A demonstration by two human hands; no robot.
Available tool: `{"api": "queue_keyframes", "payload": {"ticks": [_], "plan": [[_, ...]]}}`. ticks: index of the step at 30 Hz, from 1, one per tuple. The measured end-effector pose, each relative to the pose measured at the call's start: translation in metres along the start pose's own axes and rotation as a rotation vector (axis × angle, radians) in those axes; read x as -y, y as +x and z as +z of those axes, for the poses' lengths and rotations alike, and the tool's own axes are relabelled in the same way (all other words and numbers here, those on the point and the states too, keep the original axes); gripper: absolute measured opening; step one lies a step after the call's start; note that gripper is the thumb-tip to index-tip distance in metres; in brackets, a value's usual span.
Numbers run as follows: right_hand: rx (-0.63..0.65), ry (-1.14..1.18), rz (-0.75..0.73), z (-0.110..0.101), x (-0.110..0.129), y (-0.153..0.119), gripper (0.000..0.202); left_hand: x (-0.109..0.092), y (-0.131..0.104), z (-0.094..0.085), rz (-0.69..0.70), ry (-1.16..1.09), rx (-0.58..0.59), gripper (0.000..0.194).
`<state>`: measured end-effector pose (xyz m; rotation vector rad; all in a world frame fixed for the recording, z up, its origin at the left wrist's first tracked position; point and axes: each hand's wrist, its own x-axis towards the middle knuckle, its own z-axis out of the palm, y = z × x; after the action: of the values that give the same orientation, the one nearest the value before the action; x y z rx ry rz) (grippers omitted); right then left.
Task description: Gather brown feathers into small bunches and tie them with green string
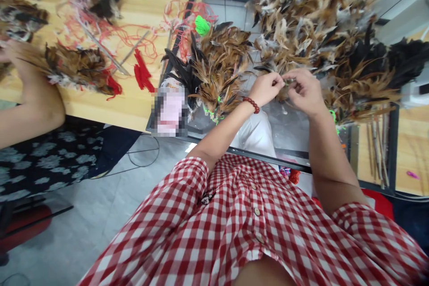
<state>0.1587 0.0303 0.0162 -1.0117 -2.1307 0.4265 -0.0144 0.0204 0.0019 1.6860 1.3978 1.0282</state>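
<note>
My left hand (267,87), with a dark red bead bracelet (251,104) at the wrist, is closed in a pinch over the glass tabletop (291,132). Almost touching it, my right hand (304,90) has its fingers curled together. Something small sits between the fingertips, too hidden to name. Just behind both hands rises a big pile of brown and black feathers (301,22). Left of my left wrist lies a bundle of brown feathers (223,67) with bright green string (214,116) at its base.
A green yarn hank (202,25) and tangled pink string (140,38) lie further left, beside red yarn (143,71) and thin sticks (100,47). Another person's arm (36,94) reaches over the wooden table (134,0) near feather bundles (77,67). More sticks (377,152) lie at right.
</note>
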Motion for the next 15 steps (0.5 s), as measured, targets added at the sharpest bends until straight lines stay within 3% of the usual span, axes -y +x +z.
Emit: {"api": "queue_keyframes", "payload": {"ticks": [4, 8, 12, 15], "plan": [[0.085, -0.038, -0.033, 0.003, -0.01, -0.002, 0.021, -0.003, 0.002, -0.002, 0.01, -0.096, 0.009, 0.012], [0.061, -0.106, 0.041, 0.004, -0.015, -0.004, 0.021, -0.007, 0.0, -0.002, 0.01, -0.127, -0.014, 0.014], [0.012, -0.096, 0.046, 0.001, -0.011, -0.004, 0.02, -0.004, 0.001, -0.001, -0.079, -0.162, -0.116, 0.019], [-0.018, -0.071, 0.021, 0.0, -0.008, -0.003, 0.018, -0.003, 0.004, -0.001, -0.173, -0.258, -0.09, 0.021]]}}
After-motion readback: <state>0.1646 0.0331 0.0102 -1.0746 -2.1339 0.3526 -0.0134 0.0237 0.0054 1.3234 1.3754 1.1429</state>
